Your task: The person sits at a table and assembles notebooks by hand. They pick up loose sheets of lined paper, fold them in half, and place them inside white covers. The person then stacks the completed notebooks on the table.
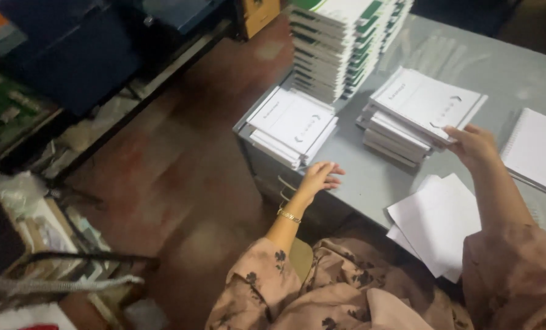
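Observation:
My right hand (473, 145) grips the near corner of the top white notebook (427, 102) on a short stack of notebooks in the middle of the grey table (370, 177). My left hand (319, 178) rests at the table's left front edge, fingers spread, holding nothing. It lies just below a second low stack of white notebooks (292, 125) near the table's left corner.
A tall stack of white and green notebooks (340, 43) stands at the back. A spiral-bound notebook (537, 150) lies at the right, and loose white sheets (436, 221) overhang the front edge. Dark shelving and clutter (53, 73) line the left across a reddish floor.

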